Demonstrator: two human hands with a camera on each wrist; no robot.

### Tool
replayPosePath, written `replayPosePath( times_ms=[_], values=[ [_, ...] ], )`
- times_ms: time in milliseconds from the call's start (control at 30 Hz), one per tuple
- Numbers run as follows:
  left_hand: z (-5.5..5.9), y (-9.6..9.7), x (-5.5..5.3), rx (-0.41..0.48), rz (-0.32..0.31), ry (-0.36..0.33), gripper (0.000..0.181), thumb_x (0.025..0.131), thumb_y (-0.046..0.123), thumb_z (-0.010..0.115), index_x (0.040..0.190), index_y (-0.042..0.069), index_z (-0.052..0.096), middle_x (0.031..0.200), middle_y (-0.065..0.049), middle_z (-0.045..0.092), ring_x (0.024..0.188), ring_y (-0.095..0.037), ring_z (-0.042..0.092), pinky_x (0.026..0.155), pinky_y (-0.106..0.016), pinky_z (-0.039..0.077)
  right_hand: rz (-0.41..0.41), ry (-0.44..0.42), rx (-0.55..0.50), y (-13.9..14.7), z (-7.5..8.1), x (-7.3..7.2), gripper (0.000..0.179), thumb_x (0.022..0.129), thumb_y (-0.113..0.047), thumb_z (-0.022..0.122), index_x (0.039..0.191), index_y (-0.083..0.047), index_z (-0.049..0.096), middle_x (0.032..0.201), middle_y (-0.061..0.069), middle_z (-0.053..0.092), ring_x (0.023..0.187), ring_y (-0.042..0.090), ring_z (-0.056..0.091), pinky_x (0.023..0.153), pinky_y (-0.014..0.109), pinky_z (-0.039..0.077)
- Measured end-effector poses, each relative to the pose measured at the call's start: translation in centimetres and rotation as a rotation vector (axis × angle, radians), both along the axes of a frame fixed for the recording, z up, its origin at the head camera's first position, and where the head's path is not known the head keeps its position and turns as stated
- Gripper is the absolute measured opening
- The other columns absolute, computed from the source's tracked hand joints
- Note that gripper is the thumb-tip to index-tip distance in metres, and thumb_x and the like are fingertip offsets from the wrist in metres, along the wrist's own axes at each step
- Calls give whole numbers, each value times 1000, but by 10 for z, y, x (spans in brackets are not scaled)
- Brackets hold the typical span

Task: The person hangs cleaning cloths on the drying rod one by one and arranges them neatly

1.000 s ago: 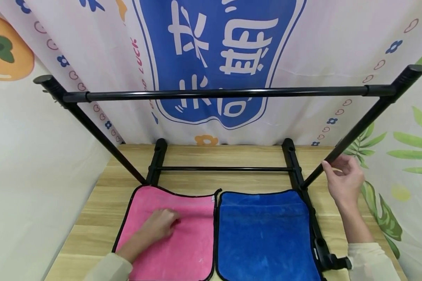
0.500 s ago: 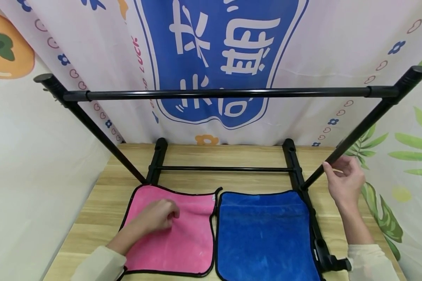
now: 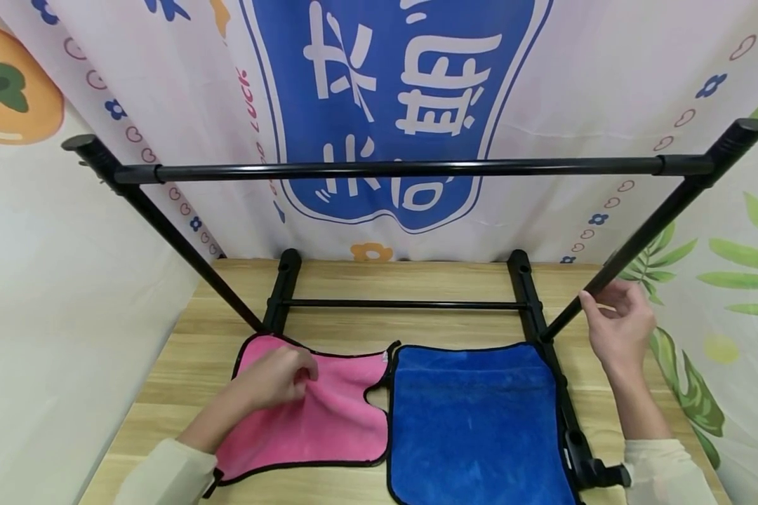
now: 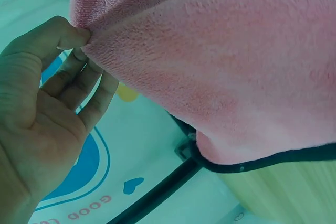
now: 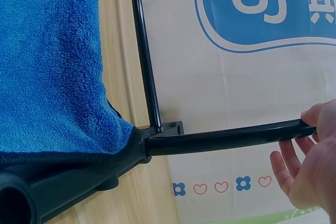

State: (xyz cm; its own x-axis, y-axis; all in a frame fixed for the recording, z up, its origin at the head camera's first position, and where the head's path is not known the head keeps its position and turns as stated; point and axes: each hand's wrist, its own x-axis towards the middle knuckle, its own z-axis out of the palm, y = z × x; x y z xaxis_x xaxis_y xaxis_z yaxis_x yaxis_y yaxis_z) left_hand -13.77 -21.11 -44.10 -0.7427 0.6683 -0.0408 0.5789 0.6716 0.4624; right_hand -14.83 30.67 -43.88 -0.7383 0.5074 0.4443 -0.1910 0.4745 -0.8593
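Note:
My left hand [image 3: 278, 381] pinches the pink towel [image 3: 347, 428], which has dark edging. In the left wrist view the pink towel [image 4: 210, 61] is drawn to a peak between thumb and fingertips, with folds fanning out from the pinch. To its right a blue towel [image 3: 474, 421] with dark edging lies flat. My right hand [image 3: 622, 322] holds the right upright post of a black rack [image 3: 404, 168] low down. In the right wrist view the thumb and fingers lie around the black post [image 5: 231, 137], close to the blue towel's corner [image 5: 113, 135].
The rack's low crossbar [image 3: 404, 304] runs behind the towels, and its feet rest on the wooden table [image 3: 410, 277]. A black bracket [image 3: 596, 471] sticks out at the lower right. A printed curtain [image 3: 543, 84] hangs close behind, with white walls at both sides.
My left hand has moved slightly left and pulled the pink towel up into folds. The towel's front edge has drawn back and its right edge has buckled inward. My right hand stays put.

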Motion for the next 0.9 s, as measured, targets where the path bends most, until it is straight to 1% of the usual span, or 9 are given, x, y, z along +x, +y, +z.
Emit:
replayPosePath(
  times_ms=[100, 200, 300, 367, 433, 533, 667, 900],
  values=[
    [5, -1, -1, 14, 4, 8, 24, 71, -11, 68, 86, 7, 73, 82, 2, 66, 71, -6, 55, 61, -22, 50, -2, -8, 2, 0, 0, 1, 26, 90, 2, 76, 109, 11, 61, 92, -20, 59, 81, -8, 63, 70, 5, 51],
    [10, -2, -3, 50, -1, 18, 24, 70, -12, 66, 85, 6, 72, 83, 1, 67, 71, -7, 55, 61, -22, 50, -1, -11, -6, 0, -1, 1, 25, 90, 2, 76, 108, 11, 61, 93, -20, 59, 82, -8, 63, 70, 5, 51],
    [14, -3, -5, 85, 10, 25, 26, 70, -15, 63, 84, 5, 71, 81, 1, 67, 71, -8, 55, 60, -22, 49, 0, -3, -11, 1, -1, 1, 22, 89, 2, 76, 106, 8, 63, 94, -18, 60, 82, -7, 63, 70, 4, 51],
    [17, -4, -6, 92, 25, 47, 27, 70, -15, 64, 83, 7, 71, 79, 3, 66, 70, -7, 54, 59, -22, 49, 1, 5, -12, 1, -2, 1, 19, 89, 3, 76, 103, 4, 64, 94, -15, 62, 81, -7, 63, 70, 4, 51],
    [20, -4, -7, 92, 36, 71, 28, 70, -15, 64, 83, 8, 71, 78, 5, 65, 70, -6, 54, 58, -22, 49, 4, 13, -10, 1, -2, 1, 18, 89, 3, 76, 102, 2, 64, 95, -13, 62, 81, -7, 63, 70, 4, 51],
    [25, -6, -7, 93, 46, 102, 28, 70, -15, 65, 83, 10, 71, 78, 6, 65, 70, -5, 54, 58, -22, 49, 12, 20, -6, 1, -2, 1, 19, 89, 3, 76, 103, 6, 64, 94, -15, 62, 81, -7, 63, 70, 4, 52],
    [30, -8, -8, 104, 44, 122, 29, 69, -15, 65, 83, 9, 71, 78, 5, 64, 68, -5, 53, 57, -22, 49, 18, 25, 3, 1, -2, 1, 25, 89, 4, 75, 107, 13, 61, 92, -20, 60, 80, -8, 63, 70, 4, 51],
    [38, -10, -10, 112, 34, 155, 27, 71, -16, 67, 83, 8, 72, 78, 5, 63, 69, -5, 52, 57, -22, 48, 18, 36, 10, 2, -3, 0, 26, 89, 3, 75, 108, 13, 61, 91, -20, 61, 80, -8, 63, 69, 4, 51]
  ],
)
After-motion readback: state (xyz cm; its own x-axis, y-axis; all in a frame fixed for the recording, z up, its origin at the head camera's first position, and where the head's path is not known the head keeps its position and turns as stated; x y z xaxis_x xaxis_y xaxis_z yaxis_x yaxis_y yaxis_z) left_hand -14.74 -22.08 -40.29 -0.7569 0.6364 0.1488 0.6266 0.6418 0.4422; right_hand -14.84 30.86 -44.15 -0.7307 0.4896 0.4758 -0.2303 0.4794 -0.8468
